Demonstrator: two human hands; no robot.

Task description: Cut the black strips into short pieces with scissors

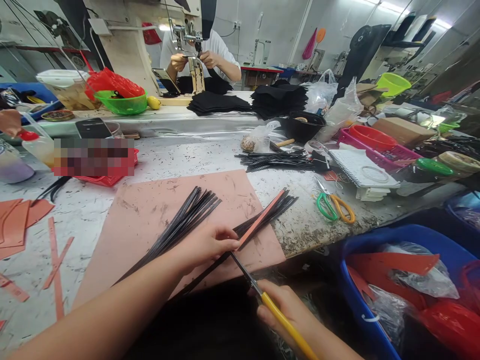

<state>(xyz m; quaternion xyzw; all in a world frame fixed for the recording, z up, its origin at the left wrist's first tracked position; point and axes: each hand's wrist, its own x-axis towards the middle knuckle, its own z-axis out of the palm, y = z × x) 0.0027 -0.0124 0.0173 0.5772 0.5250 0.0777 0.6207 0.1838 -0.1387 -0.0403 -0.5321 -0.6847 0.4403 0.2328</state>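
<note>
My left hand (pixel 219 241) pinches the lower end of a narrow orange strip (pixel 262 218) together with a black strip. My right hand (pixel 285 310) is closed around the yellow handle of a pair of scissors (pixel 249 277), whose tip touches the strips beside my left fingertips. Under the orange strip a bundle of black strips (pixel 277 212) lies slanted across the right edge of a pink sheet (pixel 138 205). Another bundle of black strips (pixel 176 227) rests on the sheet, partly behind my left forearm.
Scissors with green and orange handles (pixel 335 206) lie at right, near a notepad (pixel 360 167). A blue tub (pixel 348 295) stands lower right. Orange pieces (pixel 18 222) lie at left. Across the table, a person's hands (pixel 195 61) work at a sewing machine (pixel 197 75).
</note>
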